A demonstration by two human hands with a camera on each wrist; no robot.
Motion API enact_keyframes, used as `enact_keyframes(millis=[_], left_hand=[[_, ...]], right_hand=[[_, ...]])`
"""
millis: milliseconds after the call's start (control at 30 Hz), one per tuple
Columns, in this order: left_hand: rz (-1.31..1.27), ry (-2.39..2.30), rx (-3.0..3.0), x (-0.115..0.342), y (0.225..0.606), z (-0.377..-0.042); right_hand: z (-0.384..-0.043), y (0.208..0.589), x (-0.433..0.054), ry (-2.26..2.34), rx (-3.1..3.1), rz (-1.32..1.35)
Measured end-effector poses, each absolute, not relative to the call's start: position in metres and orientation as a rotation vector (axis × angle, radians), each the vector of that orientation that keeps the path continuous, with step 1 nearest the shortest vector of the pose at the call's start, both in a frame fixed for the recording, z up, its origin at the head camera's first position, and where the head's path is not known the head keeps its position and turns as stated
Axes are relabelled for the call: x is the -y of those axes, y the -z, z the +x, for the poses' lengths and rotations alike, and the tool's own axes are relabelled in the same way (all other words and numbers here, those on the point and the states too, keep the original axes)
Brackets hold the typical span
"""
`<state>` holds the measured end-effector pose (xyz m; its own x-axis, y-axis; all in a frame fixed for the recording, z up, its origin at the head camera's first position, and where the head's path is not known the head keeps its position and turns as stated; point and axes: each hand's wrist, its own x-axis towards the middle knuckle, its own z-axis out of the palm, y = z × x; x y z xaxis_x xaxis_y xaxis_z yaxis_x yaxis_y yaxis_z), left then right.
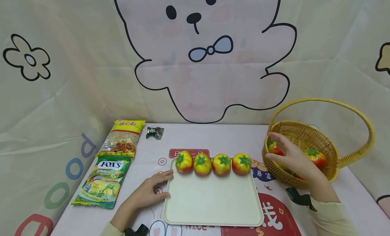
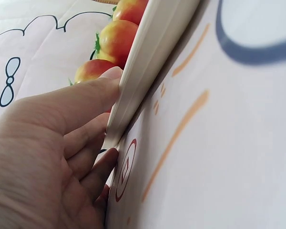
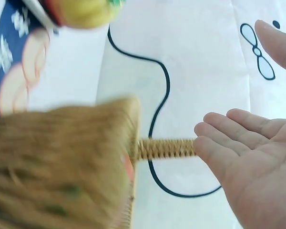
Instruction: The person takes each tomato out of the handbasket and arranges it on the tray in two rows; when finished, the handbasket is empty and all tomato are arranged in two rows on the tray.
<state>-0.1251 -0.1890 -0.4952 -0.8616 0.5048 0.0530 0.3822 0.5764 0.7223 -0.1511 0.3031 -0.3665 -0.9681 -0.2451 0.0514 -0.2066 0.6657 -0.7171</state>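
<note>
Reaching over the left side of the wicker basket (image 1: 307,130), the fingers of your right hand (image 1: 291,156) are extended, thumb apart, grasping nothing; contact with the basket cannot be told. Your left hand (image 1: 152,188) rests relaxed fingers against the left edge of the tray (image 1: 213,202), touching it without a clench.

Next out: four red-and-yellow fruits (image 1: 202,164) sit in a row along the tray's far edge. More fruit (image 1: 316,158) lies in the basket, partly hidden by your right hand. Farther left on the tabletop (image 1: 228,137): a green FOX'S bag (image 1: 105,183), a yellow-topped bag (image 1: 123,137) and a small dark wrapped piece (image 1: 154,132).

Risks, as judged: the row looks round and smooth, so a bump to the tray from your left hand could set it rolling over the low rim. The basket's tall handle (image 1: 370,134) could catch your right wrist on a careless lift and tip the basket.

Views compared: the left wrist view shows your lower fingers beside the tray's outer wall, which the head view hides. The right wrist view shows your bare palm, but the blurred weave screens most of the basket's contents; the head view shows those.
</note>
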Motion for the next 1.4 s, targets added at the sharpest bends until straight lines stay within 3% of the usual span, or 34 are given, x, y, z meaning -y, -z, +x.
enact_keyframes(millis=[433, 1000, 1400], left_hand=[[0.767, -1.152, -2.652, 0.189, 0.492, -0.126], [0.815, -1.152, -2.672, 0.19, 0.495, -0.127], [0.75, -1.137, -2.646, 0.189, 0.493, -0.125]], right_hand=[[-0.181, 0.347, -0.351, 1.023, -2.776, -0.314], [-0.228, 0.367, -0.367, 0.833, -2.539, -0.26], [-0.241, 0.385, -0.364, 0.651, -2.529, -0.301]])
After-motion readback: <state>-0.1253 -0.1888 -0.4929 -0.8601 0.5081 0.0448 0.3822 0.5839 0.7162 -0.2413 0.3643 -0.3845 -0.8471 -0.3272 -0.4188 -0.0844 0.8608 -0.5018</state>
